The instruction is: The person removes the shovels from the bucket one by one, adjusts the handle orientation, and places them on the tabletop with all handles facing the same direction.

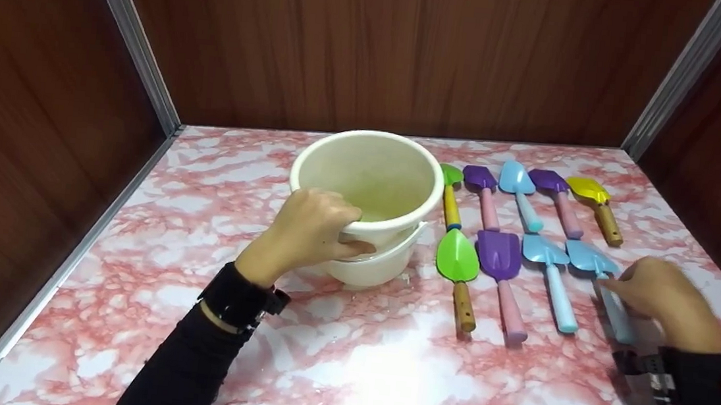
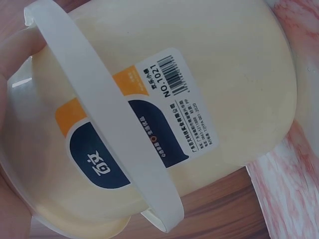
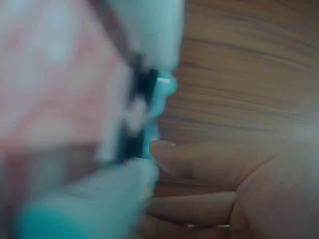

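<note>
My left hand (image 1: 308, 227) grips the near-left rim of a cream plastic bucket (image 1: 367, 272), thumb on the outside and fingers over the edge. In the left wrist view the bucket (image 2: 239, 99) shows a white bail handle (image 2: 102, 109) hanging across its label (image 2: 174, 119). At the right, my right hand (image 1: 669, 298) pinches the neck of a light blue garden trowel (image 1: 615, 310), the front-row one farthest right. Blur in the right wrist view makes the trowel indistinct; the thumb (image 3: 174, 157) meets its blue edge, and the fingertips are partly hidden.
Several garden trowels lie in two rows right of the bucket, among them a green one (image 1: 458, 255), a purple one (image 1: 499, 252) and a yellow one (image 1: 590, 188). Brown wood-grain panels (image 1: 375, 52) enclose the marbled pink table (image 1: 205, 168). Small droplets dot the table near the bucket.
</note>
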Motion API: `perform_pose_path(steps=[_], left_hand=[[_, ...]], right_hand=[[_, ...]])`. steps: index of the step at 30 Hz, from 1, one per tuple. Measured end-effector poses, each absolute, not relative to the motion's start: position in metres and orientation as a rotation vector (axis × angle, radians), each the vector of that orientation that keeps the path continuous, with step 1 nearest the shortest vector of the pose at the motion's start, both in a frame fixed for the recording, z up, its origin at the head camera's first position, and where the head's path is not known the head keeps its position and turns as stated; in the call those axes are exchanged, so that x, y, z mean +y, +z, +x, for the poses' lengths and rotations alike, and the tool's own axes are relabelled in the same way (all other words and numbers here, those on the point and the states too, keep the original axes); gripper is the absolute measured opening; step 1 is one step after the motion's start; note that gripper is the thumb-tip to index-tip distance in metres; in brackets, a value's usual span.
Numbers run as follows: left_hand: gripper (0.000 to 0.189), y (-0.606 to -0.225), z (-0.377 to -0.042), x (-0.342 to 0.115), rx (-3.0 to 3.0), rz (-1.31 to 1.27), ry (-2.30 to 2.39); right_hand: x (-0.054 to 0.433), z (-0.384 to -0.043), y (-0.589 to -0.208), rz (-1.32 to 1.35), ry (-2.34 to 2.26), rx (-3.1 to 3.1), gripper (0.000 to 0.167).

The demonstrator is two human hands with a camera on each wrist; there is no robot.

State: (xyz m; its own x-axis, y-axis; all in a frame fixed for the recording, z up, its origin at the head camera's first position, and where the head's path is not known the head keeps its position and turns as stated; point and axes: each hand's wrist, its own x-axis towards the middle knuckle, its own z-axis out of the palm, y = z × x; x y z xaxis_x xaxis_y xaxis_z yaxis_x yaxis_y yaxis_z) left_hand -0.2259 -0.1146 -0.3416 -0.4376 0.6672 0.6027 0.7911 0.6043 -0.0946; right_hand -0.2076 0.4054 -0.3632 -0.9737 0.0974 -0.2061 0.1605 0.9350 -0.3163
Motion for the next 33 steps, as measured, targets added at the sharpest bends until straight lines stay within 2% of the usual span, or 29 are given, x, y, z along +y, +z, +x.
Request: perform_pose_path(steps=[2, 6, 13, 18, 21, 24, 27, 31, 33], left_hand=[[0.042, -0.341, -0.226, -0.115, -2.225, -1.142, -0.259], [0.042, -0.341, -0.226, -0.114, -2.211, -1.140, -0.244], [0.041, -0.342, -0.226, -0.114, -2.211, -1.139, -0.260], [0.041, -0.343, -0.226, -0.114, -2.223, -1.142, -0.272], [0.040, -0.342, -0.226, -0.114, -2.232, -1.148, -0.273], [0.043, -0.341, -0.226, -0.115, -2.236, -1.134, -0.248], [0.047, -0.340, -0.226, -0.117, -2.231, -1.114, -0.215], [0.047, -0.341, -0.225, -0.119, -2.218, -1.108, -0.205], [0.045, -0.343, -0.225, -0.119, -2.210, -1.110, -0.209]], right_hand=[[0.401, -0.202, -0.354, 0.209, -0.477, 3.025, 0.054], [0.381, -0.197, -0.334, 0.137, -0.436, 3.266, 0.043], [0.317, -0.211, -0.286, -0.345, -0.449, 3.459, 0.033], [0.249, -0.208, -0.243, -0.759, -0.239, 3.520, 0.022], [0.204, -0.205, -0.215, -0.951, -0.111, 3.421, 0.023], [0.161, -0.216, -0.200, -1.070, -0.087, 3.246, 0.023], [0.120, -0.240, -0.205, -1.087, -0.071, 3.033, 0.027], [0.077, -0.270, -0.236, -1.054, -0.022, 2.716, 0.042], [0.063, -0.277, -0.254, -1.055, -0.043, 2.610, 0.039]])
